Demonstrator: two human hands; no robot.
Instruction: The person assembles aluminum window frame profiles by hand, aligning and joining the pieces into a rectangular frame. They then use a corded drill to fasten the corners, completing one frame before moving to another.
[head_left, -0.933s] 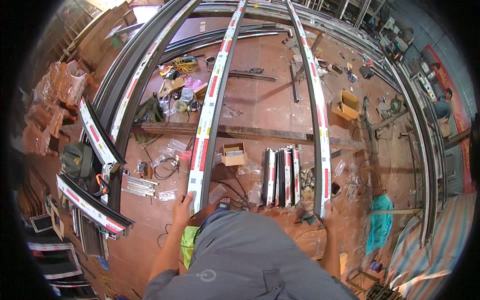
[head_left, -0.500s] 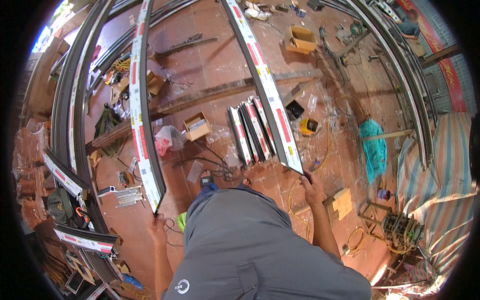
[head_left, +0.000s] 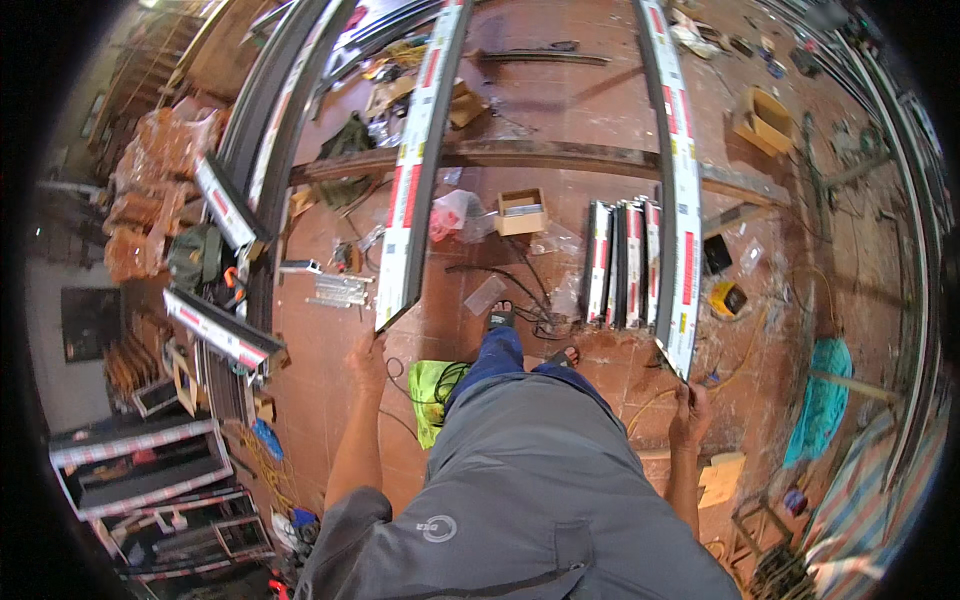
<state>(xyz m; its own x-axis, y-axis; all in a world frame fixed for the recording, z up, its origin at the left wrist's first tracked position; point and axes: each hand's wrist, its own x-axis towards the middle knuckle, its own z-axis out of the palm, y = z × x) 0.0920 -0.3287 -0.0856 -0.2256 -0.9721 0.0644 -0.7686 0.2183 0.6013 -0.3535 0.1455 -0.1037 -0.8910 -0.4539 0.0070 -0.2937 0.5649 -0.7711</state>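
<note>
Right of lower centre, my right hand (head_left: pixel 689 414) has its fingers clamped on the tip of the right profile (head_left: pixel 684 200); left of centre, my left hand (head_left: pixel 368 366) pinches the left profile's (head_left: pixel 404 190) end. Farther, short profiles (head_left: pixel 633 262), a carton (head_left: pixel 523 225), a beam (head_left: pixel 560 158).

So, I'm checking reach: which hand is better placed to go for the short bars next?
Probably the right hand: at the end of the right long bar, it looks nearer the short bars than the left hand.
</note>
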